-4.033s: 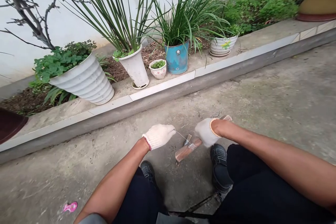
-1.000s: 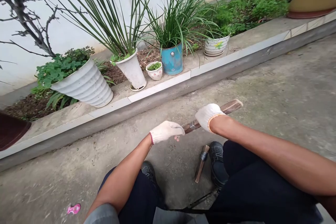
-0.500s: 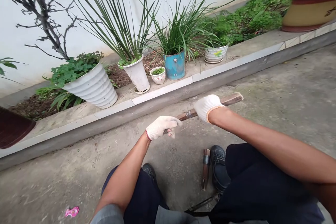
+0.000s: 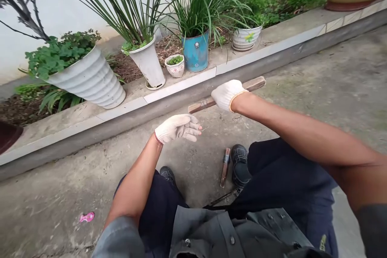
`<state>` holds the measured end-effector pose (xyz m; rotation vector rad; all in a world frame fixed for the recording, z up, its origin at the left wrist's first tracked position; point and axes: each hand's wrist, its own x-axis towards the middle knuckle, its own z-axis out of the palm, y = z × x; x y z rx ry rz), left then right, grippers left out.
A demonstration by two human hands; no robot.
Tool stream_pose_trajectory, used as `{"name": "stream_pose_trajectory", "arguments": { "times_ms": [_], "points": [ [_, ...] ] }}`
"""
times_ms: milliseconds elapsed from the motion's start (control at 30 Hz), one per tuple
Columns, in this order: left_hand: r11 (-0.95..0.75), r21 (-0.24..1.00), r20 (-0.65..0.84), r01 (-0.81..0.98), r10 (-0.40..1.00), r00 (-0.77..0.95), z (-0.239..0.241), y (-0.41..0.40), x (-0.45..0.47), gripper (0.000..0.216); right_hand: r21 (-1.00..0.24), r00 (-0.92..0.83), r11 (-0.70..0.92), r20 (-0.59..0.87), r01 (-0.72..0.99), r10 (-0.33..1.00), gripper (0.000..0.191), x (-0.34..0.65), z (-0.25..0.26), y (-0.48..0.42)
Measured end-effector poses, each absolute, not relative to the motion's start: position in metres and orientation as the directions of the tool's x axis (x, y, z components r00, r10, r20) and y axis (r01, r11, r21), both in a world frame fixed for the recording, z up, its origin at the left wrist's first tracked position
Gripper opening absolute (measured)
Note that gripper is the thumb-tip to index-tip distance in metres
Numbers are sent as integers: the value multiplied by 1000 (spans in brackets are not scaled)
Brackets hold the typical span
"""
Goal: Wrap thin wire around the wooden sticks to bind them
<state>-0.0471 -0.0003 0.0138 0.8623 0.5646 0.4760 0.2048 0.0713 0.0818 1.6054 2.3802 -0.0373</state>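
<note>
In a white knitted glove, my right hand (image 4: 228, 94) is closed around the middle of a wooden stick (image 4: 255, 84). Thin wire (image 4: 204, 102) is wound round the stick near its left end. My left hand (image 4: 179, 127), gloved too, is apart from the stick, below and left of that end. Its fingers are stretched out and slightly curled, and a fine strand (image 4: 205, 128) shows at the fingertips; whether it is gripped or just hangs there I cannot tell. On the ground beside my right shoe lies a shorter wooden piece (image 4: 225, 167) with a grey binding near its top.
A low tiled ledge (image 4: 178, 88) runs across in front of me. On it stand a ribbed white pot (image 4: 96, 78), a tall white pot (image 4: 149, 64), a small pot (image 4: 176, 68) and a blue bucket (image 4: 196, 52). A pink object (image 4: 87, 217) lies on the concrete at left.
My left hand has come off the stick's left end and its fingers have opened. My right hand still holds the stick. The view has tilted down.
</note>
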Motion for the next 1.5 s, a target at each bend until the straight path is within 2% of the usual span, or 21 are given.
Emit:
{"name": "stream_pose_trajectory", "arguments": {
  "times_ms": [100,167,233,300,400,467,500,567,667,833,933,1100,1267,1500],
  "points": [
    [591,789,-281,-167,589,758,13,1,-46,39,180,-273,299,-155,937,949,35,209,84,71],
    [602,781,-289,-166,584,759,13,1,-46,37,135,-256,269,-104,954,961,34,213,86,72],
    [588,790,-281,-174,599,749,15,-2,-44,36,33,-243,246,-69,969,967,32,217,87,72],
    [558,810,-268,-180,625,733,15,-4,-42,34,-141,-254,241,-78,960,964,30,220,86,71],
    [512,838,-246,-191,665,705,15,-7,-39,30,-543,-335,206,-150,814,930,28,221,82,63],
    [489,848,-234,-205,692,683,15,-8,-36,28,-804,-428,125,-170,581,888,32,220,78,54],
    [481,851,-232,-210,704,672,14,-9,-35,27,-896,-478,73,-163,438,863,36,218,76,49],
    [473,856,-240,-207,719,652,14,-10,-33,26,-985,-572,-28,-121,169,811,47,213,73,39],
    [458,872,-265,-170,735,623,12,-11,-30,25,-987,-669,-144,-62,-68,741,51,205,70,30],
    [411,905,-267,-109,750,605,4,-11,-30,35,-967,-761,-186,11,-172,648,37,199,68,25],
    [398,910,-249,-113,744,620,2,-14,-32,39,-971,-793,-156,49,-179,608,31,205,67,30],
    [423,904,-294,-58,716,633,6,-21,-29,43,-985,-826,-120,36,-124,563,33,219,65,37],
    [384,923,-323,16,751,575,3,-23,-20,45,-992,-814,-114,-29,-45,580,38,224,68,38],
    [369,923,-357,107,721,594,-7,-23,-16,43,-992,-819,-116,-26,-50,573,37,224,71,39]
  ]
}}
